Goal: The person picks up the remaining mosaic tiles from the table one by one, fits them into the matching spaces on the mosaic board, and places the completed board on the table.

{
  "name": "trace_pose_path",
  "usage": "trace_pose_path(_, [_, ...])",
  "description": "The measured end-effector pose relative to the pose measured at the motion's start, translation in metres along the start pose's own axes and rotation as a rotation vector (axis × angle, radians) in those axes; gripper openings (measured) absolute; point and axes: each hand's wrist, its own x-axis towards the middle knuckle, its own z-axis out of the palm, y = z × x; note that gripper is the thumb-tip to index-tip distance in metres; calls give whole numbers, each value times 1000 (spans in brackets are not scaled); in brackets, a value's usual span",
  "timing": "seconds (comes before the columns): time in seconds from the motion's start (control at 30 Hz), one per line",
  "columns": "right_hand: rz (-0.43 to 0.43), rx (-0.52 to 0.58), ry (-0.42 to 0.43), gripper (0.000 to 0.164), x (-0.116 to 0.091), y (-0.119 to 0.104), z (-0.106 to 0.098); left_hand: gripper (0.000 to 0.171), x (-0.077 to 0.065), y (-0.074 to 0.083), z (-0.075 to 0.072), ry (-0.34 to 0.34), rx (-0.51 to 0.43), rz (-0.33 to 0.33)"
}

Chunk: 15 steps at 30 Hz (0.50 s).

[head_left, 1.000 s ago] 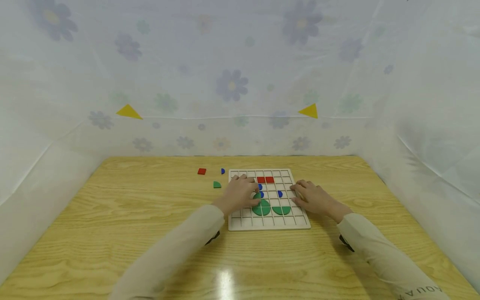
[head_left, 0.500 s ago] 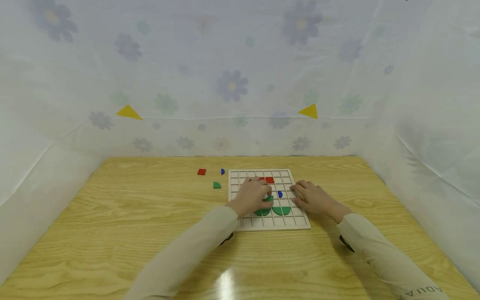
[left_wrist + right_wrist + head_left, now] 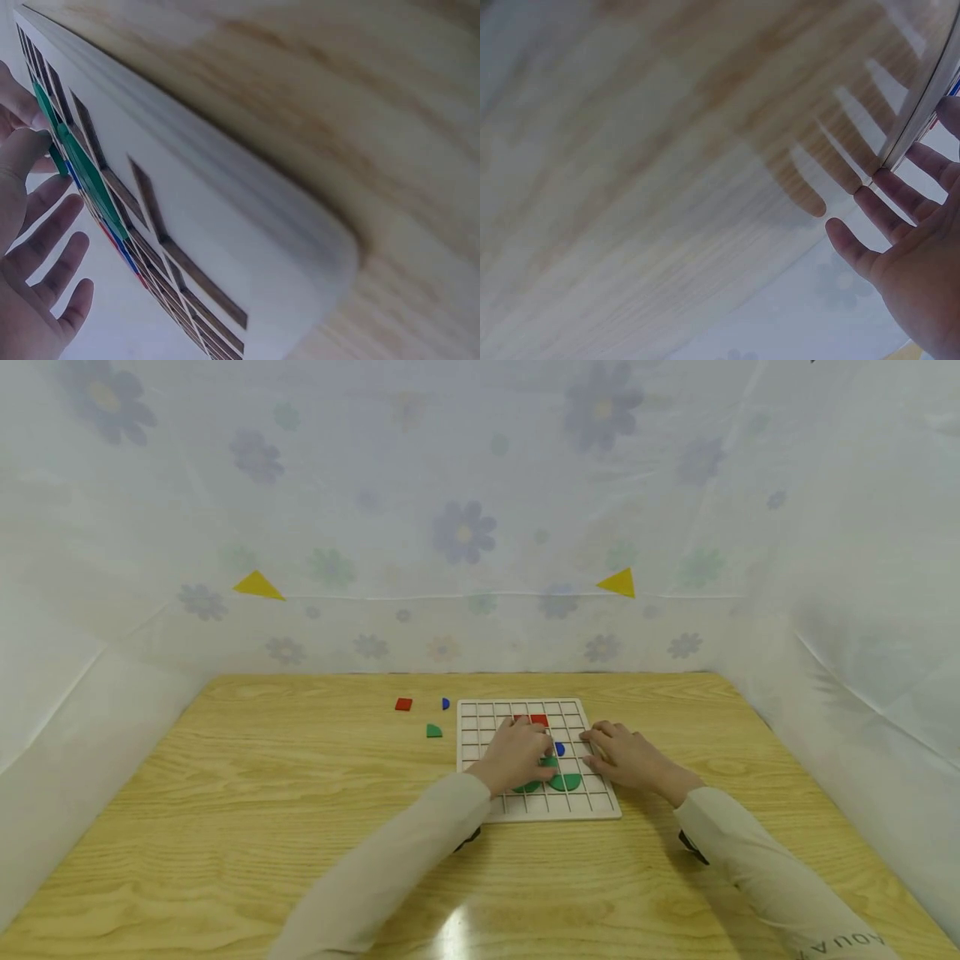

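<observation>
My left hand [image 3: 517, 755] is over the middle of a white grid board [image 3: 555, 816]. It pinches a green quarter-circle tile [image 3: 57, 159] between thumb and index finger, just above a green half-round shape [image 3: 566, 782] on the grid; the other fingers spread out in the left wrist view. Another green shape [image 3: 528, 787] shows partly from under this hand. Beyond it lie red square tiles [image 3: 539, 720], partly covered, and a blue half-circle tile [image 3: 560, 749]. My right hand [image 3: 630, 758] rests with extended fingertips at the board's right edge.
Left of the board, on the wooden table [image 3: 300, 827], lie a red square tile [image 3: 403, 704], a small blue half-circle tile [image 3: 446, 703] and a green quarter-circle tile [image 3: 433, 731]. A white flowered curtain [image 3: 465, 602] with two yellow triangles encloses the table's back and sides.
My left hand has moved right across the board, carrying the green quarter-circle tile from the left green shape toward the right one. The right hand has stayed at the edge.
</observation>
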Motion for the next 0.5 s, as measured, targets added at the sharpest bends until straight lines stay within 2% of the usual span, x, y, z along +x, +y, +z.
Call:
trace_pose_path(0.2, [-5,-2,2,37,0,1,1,24,0,3,-1,1,-25,-12])
trace_pose_path(0.5, [-4,-3,2,36,-1,2,0,25,5,3,3,-20,-14,-34])
